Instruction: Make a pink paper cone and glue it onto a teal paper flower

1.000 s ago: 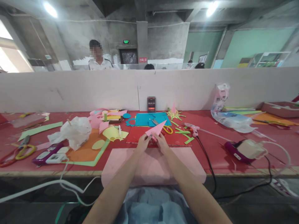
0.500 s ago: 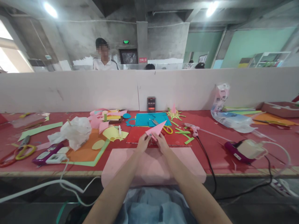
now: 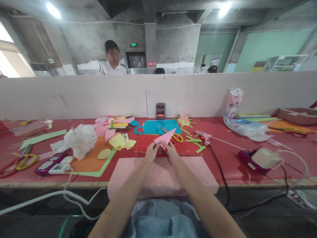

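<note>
A pink paper cone (image 3: 168,135) is held between both hands, its tip pointing up and to the right. My left hand (image 3: 151,152) pinches its lower left end, and my right hand (image 3: 171,151) grips its lower right side. Both hands are over the near edge of a red sheet (image 3: 143,145). Just behind the cone are yellow-handled scissors (image 3: 178,138) and blue paper (image 3: 151,127). Pink paper (image 3: 160,172) lies beneath my forearms at the table's front edge.
On the right are a pink glue gun (image 3: 206,137), green strips (image 3: 194,140) and a purple power strip (image 3: 252,162) with cables. Crumpled white plastic (image 3: 81,140), another pair of scissors (image 3: 26,157) and a second power strip (image 3: 51,163) lie left. A person (image 3: 113,59) is behind the partition.
The person behind the partition has shifted slightly to the right. My hands and the pink cone have hardly moved.
</note>
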Action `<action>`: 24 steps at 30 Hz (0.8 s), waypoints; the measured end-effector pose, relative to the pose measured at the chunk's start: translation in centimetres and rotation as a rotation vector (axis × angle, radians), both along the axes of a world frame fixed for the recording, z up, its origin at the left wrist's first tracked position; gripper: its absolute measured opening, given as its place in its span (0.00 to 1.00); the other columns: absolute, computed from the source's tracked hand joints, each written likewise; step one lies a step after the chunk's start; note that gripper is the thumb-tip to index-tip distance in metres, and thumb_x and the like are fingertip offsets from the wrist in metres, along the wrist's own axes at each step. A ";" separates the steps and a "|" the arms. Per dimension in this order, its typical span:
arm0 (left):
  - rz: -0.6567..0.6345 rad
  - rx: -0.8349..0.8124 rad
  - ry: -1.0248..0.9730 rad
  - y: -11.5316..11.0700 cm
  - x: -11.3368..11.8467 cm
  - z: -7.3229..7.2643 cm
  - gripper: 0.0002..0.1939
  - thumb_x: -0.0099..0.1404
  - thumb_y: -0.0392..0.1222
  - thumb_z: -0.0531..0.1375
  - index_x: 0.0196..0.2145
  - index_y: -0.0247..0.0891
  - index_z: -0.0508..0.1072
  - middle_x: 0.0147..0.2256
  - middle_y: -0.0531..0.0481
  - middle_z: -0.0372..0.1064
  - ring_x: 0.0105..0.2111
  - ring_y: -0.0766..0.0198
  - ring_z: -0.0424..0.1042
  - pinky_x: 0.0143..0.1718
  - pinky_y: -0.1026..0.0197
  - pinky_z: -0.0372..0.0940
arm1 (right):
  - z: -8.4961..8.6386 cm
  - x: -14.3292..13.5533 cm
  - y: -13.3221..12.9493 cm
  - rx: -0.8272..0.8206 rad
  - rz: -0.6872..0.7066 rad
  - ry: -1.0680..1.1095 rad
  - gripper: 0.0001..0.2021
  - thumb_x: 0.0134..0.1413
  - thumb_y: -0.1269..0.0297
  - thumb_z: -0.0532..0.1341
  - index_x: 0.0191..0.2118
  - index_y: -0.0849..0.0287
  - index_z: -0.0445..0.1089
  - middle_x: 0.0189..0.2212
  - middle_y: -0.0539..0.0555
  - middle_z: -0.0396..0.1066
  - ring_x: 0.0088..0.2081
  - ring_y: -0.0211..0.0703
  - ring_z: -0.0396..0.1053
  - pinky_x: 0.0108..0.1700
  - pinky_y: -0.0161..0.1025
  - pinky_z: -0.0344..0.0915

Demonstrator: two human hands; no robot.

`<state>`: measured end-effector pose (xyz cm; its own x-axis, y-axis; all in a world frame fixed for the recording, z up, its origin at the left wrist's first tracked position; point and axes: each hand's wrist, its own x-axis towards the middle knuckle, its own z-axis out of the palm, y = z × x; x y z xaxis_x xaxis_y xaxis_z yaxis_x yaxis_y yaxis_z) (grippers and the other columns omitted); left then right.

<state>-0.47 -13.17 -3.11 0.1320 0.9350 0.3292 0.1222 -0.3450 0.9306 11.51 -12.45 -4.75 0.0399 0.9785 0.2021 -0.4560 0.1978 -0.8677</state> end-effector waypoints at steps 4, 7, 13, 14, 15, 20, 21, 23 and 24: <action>0.012 -0.003 -0.025 0.0 0.0 0.0 0.14 0.58 0.48 0.55 0.31 0.33 0.71 0.21 0.52 0.66 0.21 0.67 0.64 0.25 0.65 0.61 | 0.4 -0.1 -0.3 -0.003 0.012 0.019 0.24 0.36 0.55 0.66 0.43 0.56 0.67 0.34 0.52 0.73 0.38 0.45 0.69 0.38 0.40 0.65; 0.046 -0.008 -0.050 0.0 0.0 0.0 0.14 0.58 0.48 0.55 0.31 0.33 0.71 0.22 0.52 0.67 0.21 0.67 0.64 0.24 0.65 0.61 | 0.6 -0.1 -0.6 -0.012 0.038 0.034 0.23 0.36 0.57 0.66 0.43 0.56 0.67 0.37 0.52 0.73 0.39 0.46 0.69 0.39 0.40 0.65; 0.113 -0.029 -0.076 -0.3 -0.1 0.2 0.12 0.59 0.46 0.53 0.29 0.34 0.68 0.22 0.52 0.66 0.21 0.66 0.65 0.24 0.65 0.60 | 0.4 0.1 -0.6 -0.038 0.052 -0.026 0.24 0.36 0.58 0.66 0.44 0.55 0.67 0.40 0.52 0.72 0.41 0.46 0.69 0.40 0.41 0.65; 0.117 -0.027 -0.075 -0.3 -0.1 0.2 0.12 0.59 0.46 0.52 0.29 0.34 0.68 0.22 0.52 0.65 0.22 0.66 0.65 0.24 0.65 0.60 | 0.3 0.1 -0.5 -0.040 0.051 -0.036 0.24 0.36 0.58 0.66 0.44 0.55 0.67 0.40 0.53 0.72 0.41 0.46 0.69 0.40 0.41 0.66; 0.121 -0.021 -0.071 -0.3 -0.1 0.2 0.12 0.60 0.46 0.52 0.29 0.34 0.68 0.22 0.52 0.65 0.22 0.66 0.65 0.24 0.64 0.60 | 0.3 0.1 -0.5 -0.043 0.052 -0.039 0.25 0.36 0.58 0.66 0.45 0.55 0.67 0.40 0.53 0.72 0.41 0.46 0.69 0.39 0.40 0.66; 0.162 0.013 -0.032 -0.2 -0.3 0.2 0.14 0.60 0.49 0.52 0.30 0.35 0.69 0.24 0.50 0.68 0.25 0.64 0.67 0.28 0.63 0.61 | 0.7 0.0 -0.6 -0.069 0.046 -0.030 0.23 0.35 0.59 0.67 0.43 0.56 0.68 0.40 0.53 0.72 0.37 0.45 0.70 0.35 0.37 0.65; 0.170 0.014 -0.025 -0.2 -0.4 0.2 0.14 0.60 0.49 0.52 0.30 0.35 0.69 0.24 0.50 0.68 0.25 0.64 0.67 0.28 0.63 0.62 | 0.7 -0.1 -0.6 -0.072 0.039 -0.031 0.23 0.35 0.60 0.67 0.42 0.56 0.68 0.40 0.53 0.72 0.37 0.44 0.70 0.34 0.37 0.65; 0.181 0.013 -0.020 -0.2 -0.5 0.2 0.15 0.60 0.50 0.53 0.31 0.35 0.70 0.24 0.50 0.68 0.26 0.64 0.67 0.29 0.63 0.62 | 0.7 -0.1 -0.7 -0.074 0.028 -0.032 0.21 0.35 0.60 0.67 0.41 0.56 0.69 0.40 0.52 0.72 0.36 0.43 0.70 0.33 0.35 0.65; 0.183 0.013 -0.021 -0.2 -0.5 0.2 0.15 0.60 0.50 0.53 0.31 0.35 0.70 0.24 0.50 0.69 0.27 0.63 0.67 0.29 0.63 0.62 | 0.7 -0.1 -0.7 -0.073 0.027 -0.033 0.21 0.35 0.60 0.67 0.41 0.56 0.69 0.40 0.52 0.72 0.36 0.43 0.70 0.33 0.35 0.65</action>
